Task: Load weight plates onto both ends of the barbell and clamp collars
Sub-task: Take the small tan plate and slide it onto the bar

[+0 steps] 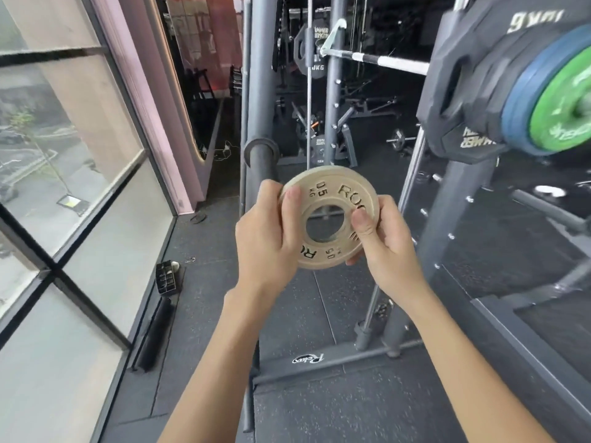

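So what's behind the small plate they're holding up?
Behind the small plate, held by the left hand and right hand, a dark bar end emerges at its upper left. Through the hole only floor and frame show; the rest is covered.

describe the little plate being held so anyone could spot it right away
Centre of the view, just below the empty bar sleeve, both hands hold a small plate. It is cream, marked 0.5 kg, unlike the black, blue and green plates loaded at upper right.

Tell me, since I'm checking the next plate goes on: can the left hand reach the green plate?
Probably not now: the left hand grips the small plate with the right hand, and the green plate sits far right.
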